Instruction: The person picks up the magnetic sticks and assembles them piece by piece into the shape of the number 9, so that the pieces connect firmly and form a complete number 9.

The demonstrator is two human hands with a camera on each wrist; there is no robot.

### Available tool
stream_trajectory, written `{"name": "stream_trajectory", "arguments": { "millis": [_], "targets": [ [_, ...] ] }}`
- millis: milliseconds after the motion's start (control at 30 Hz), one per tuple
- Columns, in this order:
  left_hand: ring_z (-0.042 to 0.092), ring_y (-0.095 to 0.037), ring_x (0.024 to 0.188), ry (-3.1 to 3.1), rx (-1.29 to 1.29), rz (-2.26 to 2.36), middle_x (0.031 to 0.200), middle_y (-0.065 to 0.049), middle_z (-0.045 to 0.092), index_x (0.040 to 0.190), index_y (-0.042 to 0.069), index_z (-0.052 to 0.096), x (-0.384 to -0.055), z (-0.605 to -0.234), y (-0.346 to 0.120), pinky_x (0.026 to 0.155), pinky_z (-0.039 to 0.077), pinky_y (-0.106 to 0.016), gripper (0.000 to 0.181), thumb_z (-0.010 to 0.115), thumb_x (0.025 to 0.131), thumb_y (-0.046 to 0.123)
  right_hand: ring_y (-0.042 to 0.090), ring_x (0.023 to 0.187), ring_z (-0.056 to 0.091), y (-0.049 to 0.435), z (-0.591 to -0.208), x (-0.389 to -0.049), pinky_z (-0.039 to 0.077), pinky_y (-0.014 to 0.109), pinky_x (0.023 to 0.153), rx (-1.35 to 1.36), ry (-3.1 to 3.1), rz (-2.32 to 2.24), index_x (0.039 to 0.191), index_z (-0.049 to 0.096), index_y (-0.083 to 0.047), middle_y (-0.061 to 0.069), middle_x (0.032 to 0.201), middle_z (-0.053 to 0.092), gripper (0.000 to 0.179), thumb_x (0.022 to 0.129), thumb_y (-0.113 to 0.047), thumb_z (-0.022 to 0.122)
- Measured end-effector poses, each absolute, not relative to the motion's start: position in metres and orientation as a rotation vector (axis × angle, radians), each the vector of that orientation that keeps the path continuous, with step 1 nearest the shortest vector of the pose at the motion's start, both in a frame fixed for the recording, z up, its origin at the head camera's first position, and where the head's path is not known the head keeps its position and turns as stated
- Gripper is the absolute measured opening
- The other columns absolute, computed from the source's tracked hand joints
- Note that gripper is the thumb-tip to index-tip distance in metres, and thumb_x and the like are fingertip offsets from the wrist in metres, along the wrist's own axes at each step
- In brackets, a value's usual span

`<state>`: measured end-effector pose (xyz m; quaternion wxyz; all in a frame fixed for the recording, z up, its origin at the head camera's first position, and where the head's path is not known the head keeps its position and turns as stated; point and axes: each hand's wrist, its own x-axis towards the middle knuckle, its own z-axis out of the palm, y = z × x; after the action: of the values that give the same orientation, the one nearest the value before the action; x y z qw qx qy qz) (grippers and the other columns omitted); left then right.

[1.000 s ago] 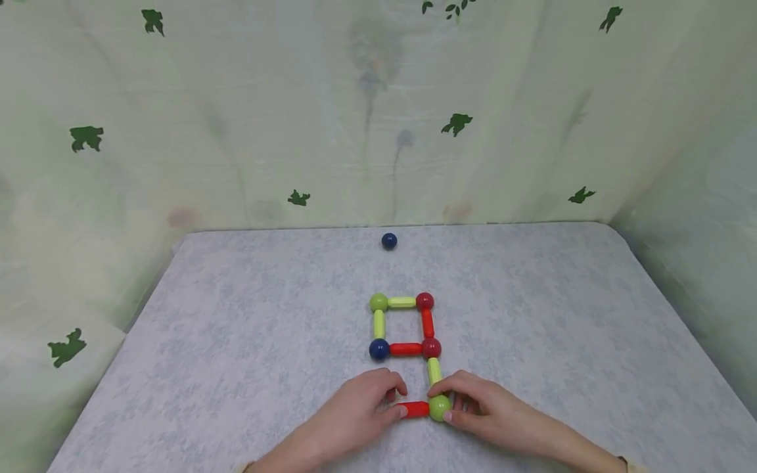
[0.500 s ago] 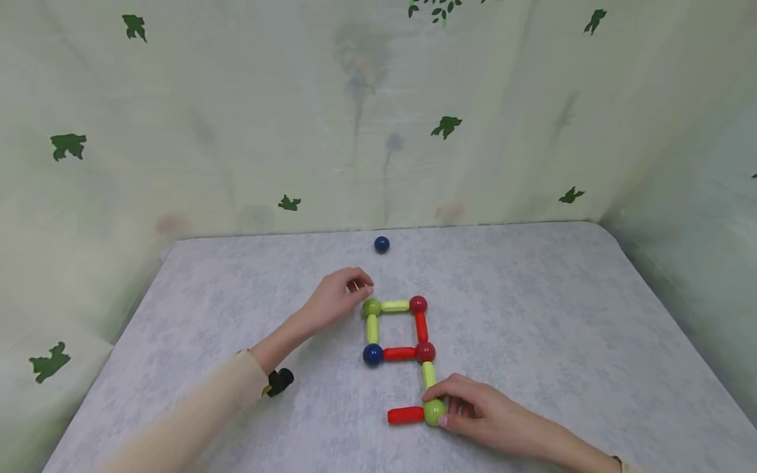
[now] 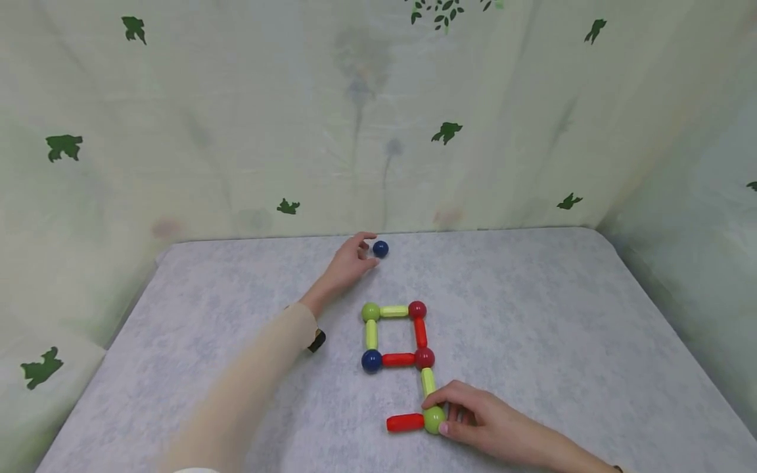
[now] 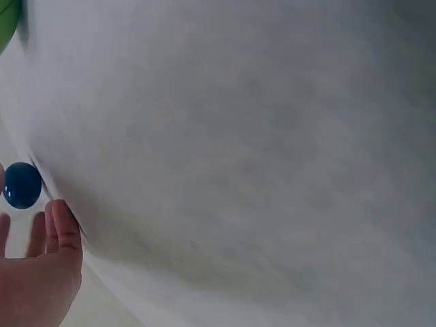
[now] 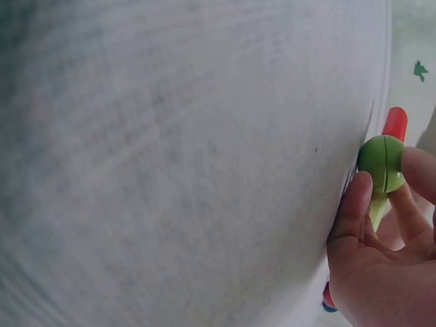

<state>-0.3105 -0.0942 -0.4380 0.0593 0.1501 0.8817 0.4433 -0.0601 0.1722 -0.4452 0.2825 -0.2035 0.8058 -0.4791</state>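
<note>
At the back of the table lies a loose dark blue ball (image 3: 381, 249). My left hand (image 3: 347, 264) reaches to its left side, thumb and fingers spread around it; in the left wrist view the ball (image 4: 23, 185) sits near the fingertips without a visible grip. My right hand (image 3: 479, 420) pinches the light green ball (image 3: 434, 420) at the front end of the joined toy pieces. From that ball a red rod (image 3: 405, 423) points left with a free end. A yellow-green rod (image 3: 428, 381) links it to a red ball (image 3: 424, 358).
Behind the right hand, the square frame continues with a second red ball (image 3: 417, 309), a green ball (image 3: 370, 312), another blue ball (image 3: 371, 360) and rods between them. A patterned curtain (image 3: 236, 131) hangs along the table's back edge.
My left hand has let go of the red rod at the front and travelled past the square to the loose blue ball. The right hand stays on the light green ball.
</note>
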Motion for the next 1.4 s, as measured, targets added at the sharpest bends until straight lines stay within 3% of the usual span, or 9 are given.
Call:
{"name": "stream_trajectory", "arguments": {
  "millis": [67,267,333,467,667,767,967,1400],
  "targets": [
    [0.052,-0.027,0.096,2.667,0.497,1.328,0.132,-0.015,0.051,0.144,0.011,0.046,-0.314,-0.439,-0.090,0.081,0.044,-0.040,0.053,0.065,0.095,0.013,0.013,0.087,0.057,0.172,-0.445,-0.059,0.048,0.024,0.072,-0.540,2.157,-1.281,0.124,0.062,-0.033,-0.006,0.101,0.060,0.029,0.096,-0.031,0.066],
    [0.047,-0.031,0.126,2.689,0.501,1.270,0.142,-0.016,0.048,0.141,0.010,0.051,-0.318,-0.439,-0.084,0.105,0.035,-0.045,0.044,0.059,0.098,0.014,0.014,0.088,0.057,0.173,-0.444,-0.060,0.048,0.025,0.072,-0.546,2.161,-1.274,0.125,0.061,-0.033,-0.006,0.101,0.060,0.029,0.096,-0.031,0.065],
    [0.044,-0.032,0.131,2.682,0.467,1.281,0.142,-0.017,0.049,0.139,0.009,0.052,-0.318,-0.438,-0.084,0.108,0.032,-0.046,0.042,0.059,0.099,0.014,0.014,0.088,0.057,0.173,-0.443,-0.060,0.048,0.025,0.073,-0.549,2.156,-1.279,0.125,0.061,-0.032,-0.006,0.101,0.060,0.030,0.096,-0.031,0.066],
    [0.046,-0.033,0.129,2.601,0.389,1.349,0.139,-0.017,0.051,0.138,0.007,0.053,-0.317,-0.434,-0.088,0.104,0.037,-0.045,0.039,0.058,0.099,0.013,0.013,0.088,0.057,0.173,-0.443,-0.060,0.047,0.024,0.072,-0.565,2.148,-1.298,0.125,0.062,-0.031,-0.006,0.100,0.060,0.030,0.096,-0.030,0.066],
    [0.053,-0.033,0.112,2.450,0.306,1.492,0.136,-0.016,0.051,0.140,0.008,0.051,-0.306,-0.421,-0.104,0.085,0.047,-0.046,0.041,0.057,0.100,0.012,0.012,0.086,0.056,0.175,-0.445,-0.058,0.047,0.023,0.071,-0.643,2.163,-1.319,0.125,0.061,-0.028,-0.006,0.100,0.060,0.029,0.096,-0.030,0.064],
    [0.055,-0.031,0.106,2.431,0.310,1.534,0.131,-0.015,0.053,0.140,0.007,0.051,-0.296,-0.414,-0.114,0.085,0.048,-0.048,0.042,0.059,0.099,0.011,0.012,0.087,0.056,0.176,-0.446,-0.059,0.047,0.024,0.071,-0.637,2.159,-1.316,0.126,0.061,-0.029,-0.006,0.101,0.060,0.029,0.096,-0.031,0.064],
    [0.057,-0.026,0.106,2.532,0.433,1.398,0.126,-0.011,0.057,0.134,0.006,0.056,-0.258,-0.403,-0.133,0.087,0.051,-0.040,0.039,0.063,0.097,0.011,0.012,0.087,0.056,0.175,-0.445,-0.059,0.047,0.024,0.072,-0.639,2.149,-1.324,0.125,0.061,-0.028,-0.005,0.102,0.060,0.029,0.097,-0.030,0.064],
    [0.060,-0.012,0.094,2.558,0.992,1.287,0.115,0.004,0.061,0.124,0.008,0.061,-0.152,-0.404,-0.150,0.080,0.052,-0.028,0.038,0.070,0.089,-0.001,0.014,0.088,0.056,0.175,-0.444,-0.062,0.047,0.024,0.073,-0.609,2.146,-1.308,0.125,0.061,-0.030,-0.005,0.102,0.060,0.029,0.096,-0.028,0.066]
  ]
}}
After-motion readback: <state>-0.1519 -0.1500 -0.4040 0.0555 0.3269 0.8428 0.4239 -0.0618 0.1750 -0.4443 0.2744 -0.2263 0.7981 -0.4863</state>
